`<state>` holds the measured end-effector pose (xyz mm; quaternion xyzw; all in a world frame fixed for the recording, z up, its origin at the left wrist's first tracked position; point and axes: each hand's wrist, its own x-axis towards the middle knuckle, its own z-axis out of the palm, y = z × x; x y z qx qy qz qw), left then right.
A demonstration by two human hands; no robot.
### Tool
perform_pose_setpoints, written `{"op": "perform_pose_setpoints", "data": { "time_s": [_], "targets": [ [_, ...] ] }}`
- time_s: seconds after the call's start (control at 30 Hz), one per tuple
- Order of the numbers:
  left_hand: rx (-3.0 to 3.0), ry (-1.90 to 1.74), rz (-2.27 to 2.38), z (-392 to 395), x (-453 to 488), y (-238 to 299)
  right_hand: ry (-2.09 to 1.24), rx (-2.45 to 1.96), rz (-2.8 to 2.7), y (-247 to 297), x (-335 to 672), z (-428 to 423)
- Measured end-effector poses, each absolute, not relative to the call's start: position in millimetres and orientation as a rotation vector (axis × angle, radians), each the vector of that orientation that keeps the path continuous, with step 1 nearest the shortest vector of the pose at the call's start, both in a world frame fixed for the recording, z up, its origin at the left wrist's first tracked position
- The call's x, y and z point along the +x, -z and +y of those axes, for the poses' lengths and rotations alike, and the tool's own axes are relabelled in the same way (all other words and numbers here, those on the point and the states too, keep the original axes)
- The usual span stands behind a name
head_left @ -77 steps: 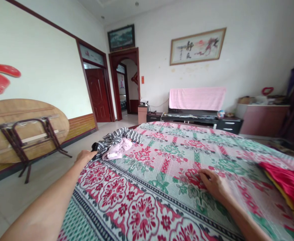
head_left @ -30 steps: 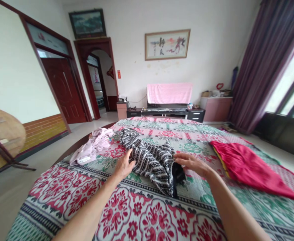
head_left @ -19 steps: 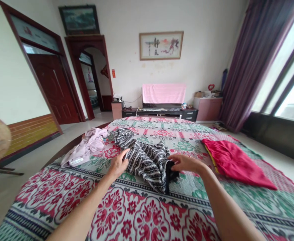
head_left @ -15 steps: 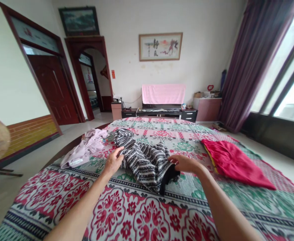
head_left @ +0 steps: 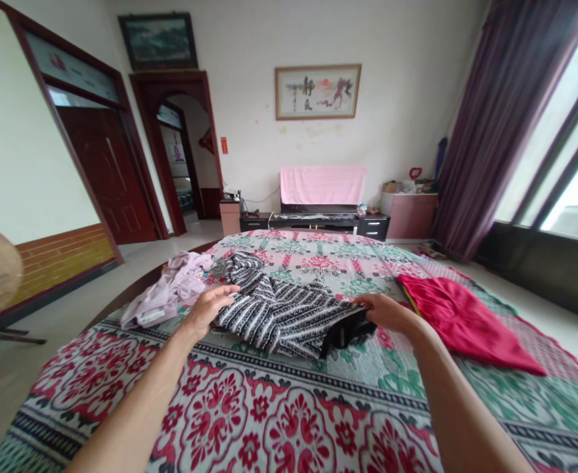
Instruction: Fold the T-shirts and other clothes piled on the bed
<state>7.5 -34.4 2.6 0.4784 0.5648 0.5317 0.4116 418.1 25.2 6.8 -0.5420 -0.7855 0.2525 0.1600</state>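
A black-and-white striped knit garment lies crumpled on the patterned cloth, in front of me. Its left edge is pinched by my left hand, the fingers pointing right. At the other end, my right hand grips the rim near a black-lined opening. The fabric is stretched sideways between both hands, with a bunched part lying at the upper left. Which kind of garment it is, I cannot tell.
A pale pink garment lies heaped at the left of the table. To the right is a flat red garment with a yellow edge. The flowered cloth covers the round table. A TV under a pink towel stands by the wall.
My hands have moved apart, the left one leftward and the right one rightward. The striped garment is pulled wider, and its lower edge has risen from nearer me.
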Motion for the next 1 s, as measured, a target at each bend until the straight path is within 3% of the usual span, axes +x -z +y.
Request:
{"op": "perform_pose_setpoints", "data": {
  "time_s": [0.27, 0.4, 0.53, 0.63, 0.73, 0.83, 0.93, 1.0],
  "targets": [
    [1.084, -1.439, 1.294, -32.1, 15.0, -4.2, -0.466, -1.156, -2.425, -34.1, 359.7, -6.0],
    [0.988, -1.502, 1.216, -31.4, 13.2, -5.4, -0.683, -1.004, -2.693, -25.8, 304.0, -34.3],
    [0.981, -1.479, 1.177, -32.9, 12.3, -7.4, -0.299, -1.155, -2.680, 5.9, 268.6, -49.4],
    [1.045, -1.462, 1.183, -30.2, 8.8, -3.3, -0.192, -1.161, -2.648, 17.4, 259.2, -47.3],
    [1.043, -1.564, 1.329, -21.6, 0.0, 11.0, -0.434, -1.028, -2.700, 5.6, 260.9, -31.1],
    [0.921, -1.603, 1.584, -12.0, -11.2, 32.6, -0.900, -1.066, -2.583, -23.4, 269.8, 3.4],
    [0.995, -1.564, 1.752, -6.6, -20.0, 52.1, -1.151, -1.148, -1.977, -55.2, 289.4, 53.3],
    [1.124, -1.519, 1.800, -5.4, -22.9, 60.1, -1.098, -1.169, -1.458, -68.6, 311.7, 86.3]
  ]
}}
